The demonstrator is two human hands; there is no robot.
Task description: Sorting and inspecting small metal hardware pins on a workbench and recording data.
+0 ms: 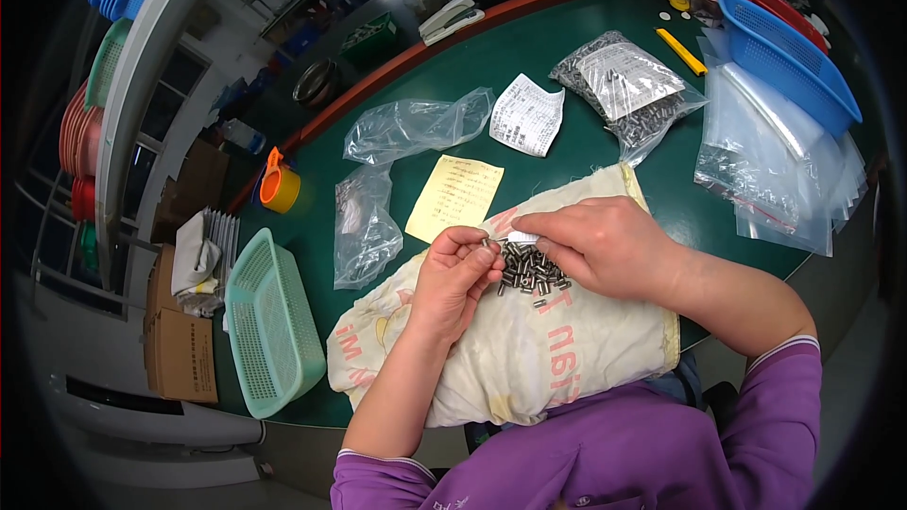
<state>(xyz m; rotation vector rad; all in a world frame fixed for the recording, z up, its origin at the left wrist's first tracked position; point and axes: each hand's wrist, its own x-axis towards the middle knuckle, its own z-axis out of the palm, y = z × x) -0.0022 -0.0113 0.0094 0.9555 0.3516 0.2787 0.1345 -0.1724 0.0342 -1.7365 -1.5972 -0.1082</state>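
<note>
My left hand (455, 281) pinches a small metal cylinder (487, 243) between thumb and fingertips. Close beside it, my right hand (605, 247) is closed on a small white-handled piece (522, 238), whose thin end points toward the cylinder; whether the two touch is too small to tell. Just below both hands, a loose pile of short metal cylinders (537, 274) rests on a cream cloth sack (501, 368) with red print. The sack lies over the table's near edge and my lap.
Around the sack on the green table (378, 312) lie a yellow note (455, 196), a white slip (527, 115), clear bags (416, 130) and a filled bag of metal parts (619, 85). A green basket (274, 326) stands left, a blue basket (789, 57) far right, beside a yellow cutter (682, 52).
</note>
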